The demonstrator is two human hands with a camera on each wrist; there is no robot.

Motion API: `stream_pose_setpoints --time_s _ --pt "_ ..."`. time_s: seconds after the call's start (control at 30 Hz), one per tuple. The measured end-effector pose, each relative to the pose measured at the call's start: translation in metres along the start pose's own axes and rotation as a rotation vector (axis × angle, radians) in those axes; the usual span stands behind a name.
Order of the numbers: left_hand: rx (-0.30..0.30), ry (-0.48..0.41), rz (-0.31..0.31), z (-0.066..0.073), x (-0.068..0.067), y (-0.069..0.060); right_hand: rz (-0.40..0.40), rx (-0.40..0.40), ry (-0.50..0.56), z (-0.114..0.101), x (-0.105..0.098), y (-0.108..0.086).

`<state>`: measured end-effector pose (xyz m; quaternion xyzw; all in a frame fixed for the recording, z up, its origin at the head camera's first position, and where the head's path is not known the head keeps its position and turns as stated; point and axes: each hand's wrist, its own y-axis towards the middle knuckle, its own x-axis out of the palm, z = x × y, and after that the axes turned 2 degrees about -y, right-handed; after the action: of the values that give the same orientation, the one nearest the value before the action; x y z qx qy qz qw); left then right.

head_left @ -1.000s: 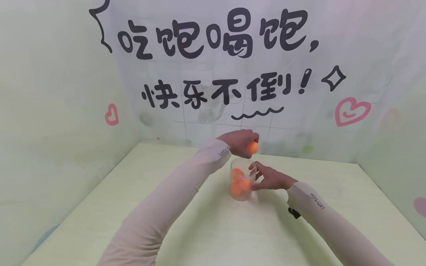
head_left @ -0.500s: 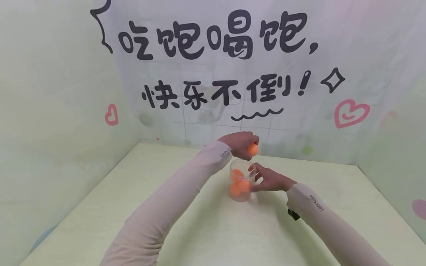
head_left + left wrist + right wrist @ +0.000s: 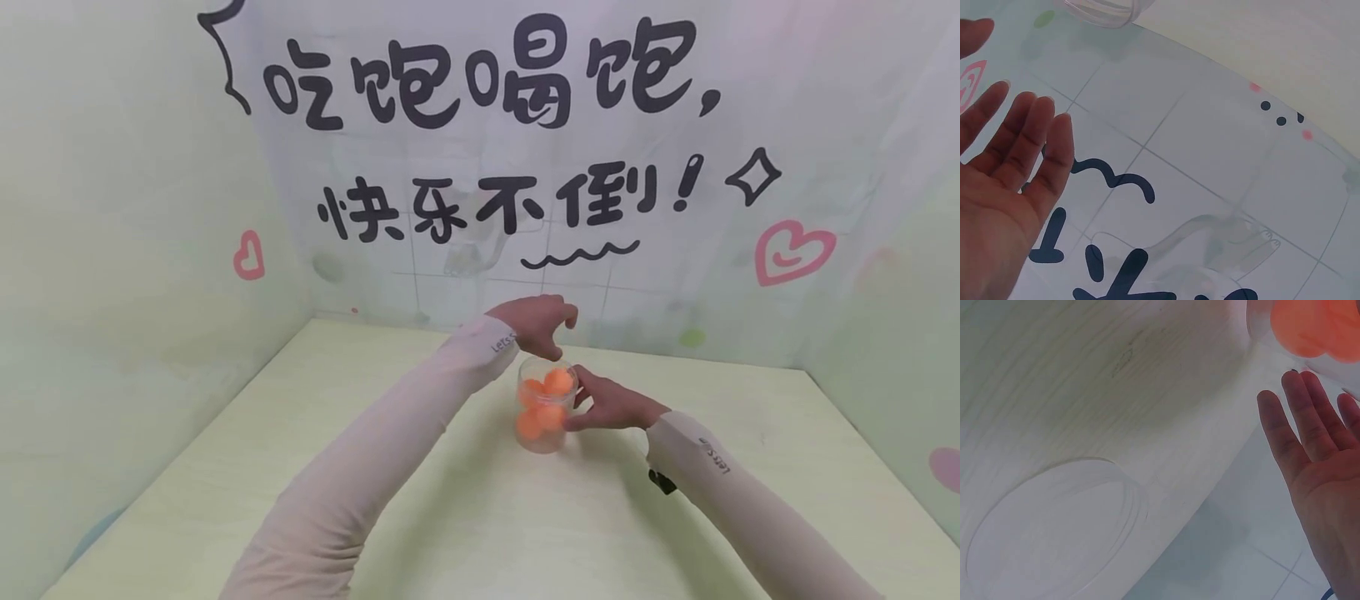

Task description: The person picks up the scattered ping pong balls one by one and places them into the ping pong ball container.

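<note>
A clear jar stands upright on the table with several orange ping-pong balls inside; the stack comes close to the rim. My left hand hovers just above the jar's mouth, fingers and thumb spread apart and holding nothing. In the left wrist view its palm shows bare beside the jar's rim. My right hand holds the jar's right side, thumb in front and fingers toward the back. From the right wrist, the fingers appear below the jar; part of the thumb side is cut off.
A clear round disc, like a lid, lies on the table near its edge in the right wrist view. A pale wooden table meets a printed cloth backdrop close behind the jar. Cloth walls stand on both sides.
My left hand has let go of the orange ping-pong ball it held above the jar, and that ball is now inside at the top. The right hand and jar stay put.
</note>
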<state>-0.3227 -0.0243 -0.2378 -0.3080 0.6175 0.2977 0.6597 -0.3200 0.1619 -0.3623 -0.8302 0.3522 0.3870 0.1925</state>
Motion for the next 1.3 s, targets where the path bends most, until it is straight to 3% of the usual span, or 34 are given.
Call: stream_pose_setpoints --time_s 0.83,1.3 --pt "0.012 -0.051 -0.018 -0.001 -0.003 -0.004 0.007 -0.029 0.011 0.006 0.000 -0.004" --pt "0.011 -0.087 -0.005 -0.011 0.001 -0.014 0.016 -0.051 -0.008 -0.001 -0.004 -0.003"
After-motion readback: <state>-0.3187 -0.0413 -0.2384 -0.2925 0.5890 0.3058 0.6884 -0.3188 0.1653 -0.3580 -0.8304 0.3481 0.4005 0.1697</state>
